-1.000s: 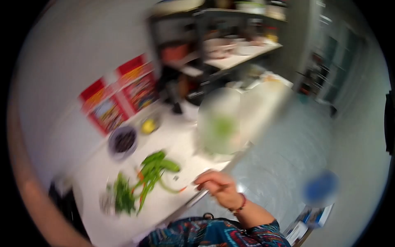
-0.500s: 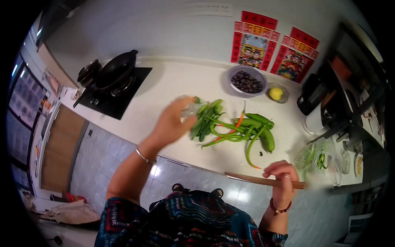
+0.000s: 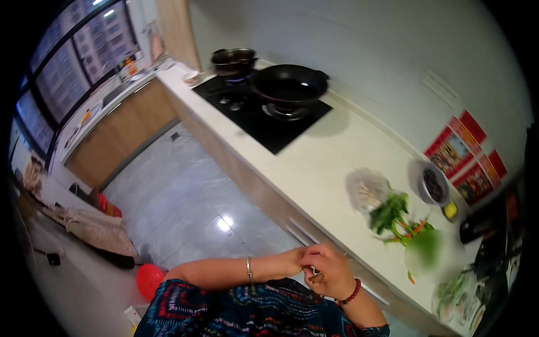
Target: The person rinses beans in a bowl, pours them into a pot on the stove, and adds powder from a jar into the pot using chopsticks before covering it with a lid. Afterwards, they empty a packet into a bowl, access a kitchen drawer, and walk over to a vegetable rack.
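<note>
In front of my body, my left hand [image 3: 295, 261] and my right hand [image 3: 332, 273] are together and touching. My right hand has its fingers curled round a brown wooden-looking handle [image 3: 317, 278], with only a short end showing. The left fingers are closed and partly covered by the right hand, so what they hold cannot be made out. To the right on the counter lie leafy greens [image 3: 390, 213], beside a clear plastic bag [image 3: 368, 191] with pale contents. Green and orange-red chili peppers [image 3: 415, 227] lie near them, partly hidden by a blurred whitish patch.
A black wok [image 3: 289, 84] and a dark pot [image 3: 233, 62] stand on the black stove [image 3: 275, 137]. Towards the wall are a bowl of dark round fruit [image 3: 432, 185] and a yellow item [image 3: 450, 210]. A bag of greens [image 3: 452, 295] lies lower right. A red round object [image 3: 149, 282] stands behind me.
My view has swung left towards the stove and window. My left hand has left the greens and joined my right hand near my body. The vegetables remain on the counter.
</note>
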